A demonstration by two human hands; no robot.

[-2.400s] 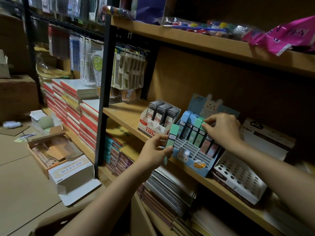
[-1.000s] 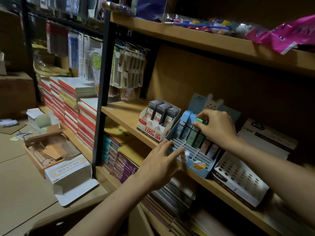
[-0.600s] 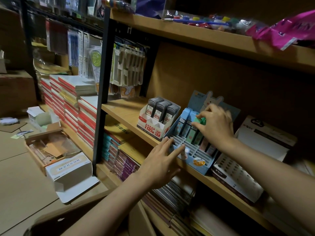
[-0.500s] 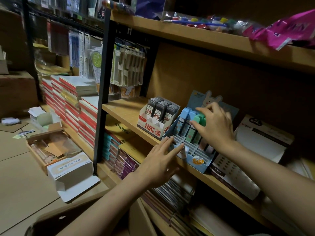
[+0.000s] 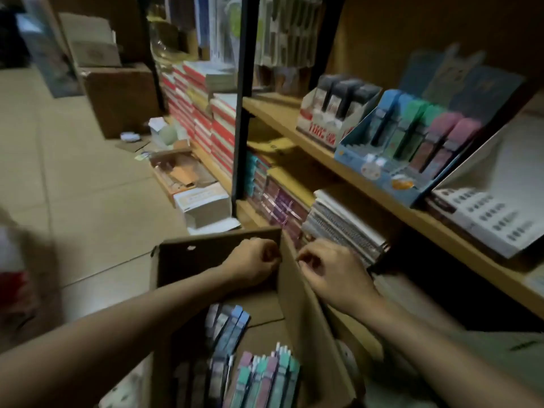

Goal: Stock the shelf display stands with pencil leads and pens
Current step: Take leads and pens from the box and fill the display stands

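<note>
The blue display stand [image 5: 379,169] sits on the wooden shelf [image 5: 282,119] with a row of blue, green and pink pencil lead cases [image 5: 412,128] standing in it. Below, an open cardboard box [image 5: 206,260] holds more lead cases [image 5: 259,375] in teal, purple and blue. My left hand [image 5: 253,263] is inside the box at its far corner, fingers curled, with nothing visible in it. My right hand [image 5: 332,269] hovers over the box's right wall with loosely curled fingers and holds nothing. The picture is motion-blurred.
A white and red stand with dark lead cases [image 5: 329,119] stands left of the blue one. A white pen stand with empty holes [image 5: 485,219] lies to its right. Notebooks [image 5: 338,225] fill the lower shelf. Small boxes [image 5: 203,201] lie on the floor.
Both hands have left the blue stand and dropped to the cardboard box. The green case stays in the stand. The camera has tilted down and moved closer.
</note>
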